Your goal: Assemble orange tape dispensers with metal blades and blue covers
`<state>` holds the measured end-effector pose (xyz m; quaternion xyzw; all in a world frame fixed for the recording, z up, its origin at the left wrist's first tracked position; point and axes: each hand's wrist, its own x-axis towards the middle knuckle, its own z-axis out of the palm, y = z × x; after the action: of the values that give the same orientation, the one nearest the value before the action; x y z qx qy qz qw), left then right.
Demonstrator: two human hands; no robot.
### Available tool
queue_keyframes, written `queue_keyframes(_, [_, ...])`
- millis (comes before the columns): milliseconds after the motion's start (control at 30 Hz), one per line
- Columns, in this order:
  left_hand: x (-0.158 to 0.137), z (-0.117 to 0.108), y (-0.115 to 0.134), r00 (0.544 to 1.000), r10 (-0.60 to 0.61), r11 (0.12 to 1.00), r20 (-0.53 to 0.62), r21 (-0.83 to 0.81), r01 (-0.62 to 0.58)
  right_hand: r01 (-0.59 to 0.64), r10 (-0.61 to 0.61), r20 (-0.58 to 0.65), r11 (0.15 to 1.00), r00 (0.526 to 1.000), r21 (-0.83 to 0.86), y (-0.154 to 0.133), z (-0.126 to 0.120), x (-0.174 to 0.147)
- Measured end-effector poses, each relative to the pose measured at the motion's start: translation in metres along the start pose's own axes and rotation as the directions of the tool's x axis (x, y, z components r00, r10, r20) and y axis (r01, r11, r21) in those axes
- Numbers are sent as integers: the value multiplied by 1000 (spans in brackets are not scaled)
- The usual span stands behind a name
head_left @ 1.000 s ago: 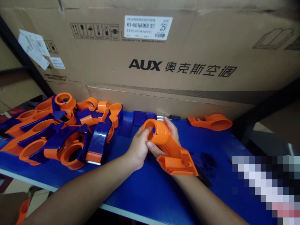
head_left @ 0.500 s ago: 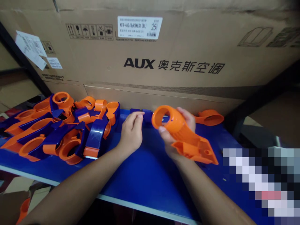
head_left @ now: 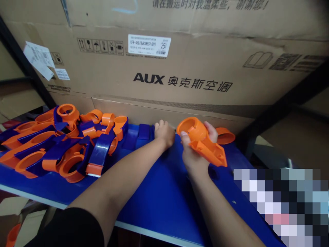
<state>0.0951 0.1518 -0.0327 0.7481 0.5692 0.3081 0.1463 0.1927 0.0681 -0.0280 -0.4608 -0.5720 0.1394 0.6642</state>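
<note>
My right hand [head_left: 196, 159] is wrapped round an orange tape dispenser body [head_left: 196, 132], its round hub toward the box and its angled end tilted toward me. My left hand [head_left: 165, 133] reaches to the back of the blue surface, fingers curled downward beside a small blue plastic piece [head_left: 144, 131]. Its fingertips are hidden, so what they grip cannot be made out. Behind my right hand another orange part [head_left: 225, 136] lies near the box. To the left is a pile of orange and blue tape dispensers [head_left: 73, 166]; one blue-topped dispenser [head_left: 100, 151] shows a toothed metal blade.
A large cardboard box [head_left: 108, 80] stands along the back of the blue table [head_left: 154, 206]. Dark metal posts [head_left: 277, 99] rise at both sides. Below the table's left edge is an open carton [head_left: 33, 223] near an orange part [head_left: 13, 235].
My left hand has moved right and farther back, toward the foot of the box. My right hand has turned the orange dispenser body and shifted it slightly right. The view has tipped upward.
</note>
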Motion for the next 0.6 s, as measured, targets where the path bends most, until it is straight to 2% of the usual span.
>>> queue_keyframes(100, [-3, 0, 2, 999, -10, 1000, 31, 6, 10, 26, -35, -120, 997, 992, -75, -3, 2, -2])
queue_keyframes(367, [-19, -11, 7, 997, -81, 994, 12, -78, 82, 63, -72, -121, 995, 990, -81, -3, 5, -3])
queue_keyframes(500, [-26, -34, -1, 991, -115, 977, -70, -188, 100, 79, -82, -68, 996, 994, -41, 5, 9, -9])
queue_keyframes(600, [-42, -62, -14, 968, -157, 956, -194, -276, 100, 71, -69, 24, 996, 997, -53, 10, 12, -16])
